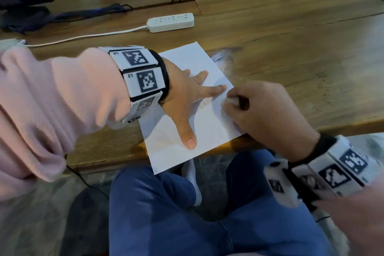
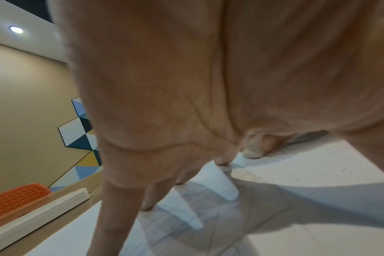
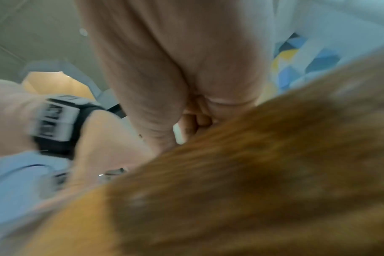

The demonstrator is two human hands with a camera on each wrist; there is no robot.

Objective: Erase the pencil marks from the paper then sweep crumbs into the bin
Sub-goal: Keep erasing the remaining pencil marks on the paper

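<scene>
A white sheet of paper (image 1: 187,60) lies at the near edge of the wooden table (image 1: 291,48), one corner hanging over the edge. Faint pencil lines (image 1: 155,118) run across it. My left hand (image 1: 187,97) lies flat on the sheet with fingers spread, pressing it down; the left wrist view shows the paper (image 2: 318,173) under those fingers. My right hand (image 1: 259,110) pinches a white eraser (image 1: 231,101) against the paper's right edge, close to my left fingertips. The eraser (image 2: 252,152) also shows in the left wrist view. The right wrist view is blurred.
A white power strip (image 1: 171,22) with its cable lies farther back on the table. Dark straps (image 1: 62,16) and a black object sit at the back left. An orange perforated thing (image 2: 15,197) stands behind the table. My blue-trousered legs (image 1: 187,214) are below the edge.
</scene>
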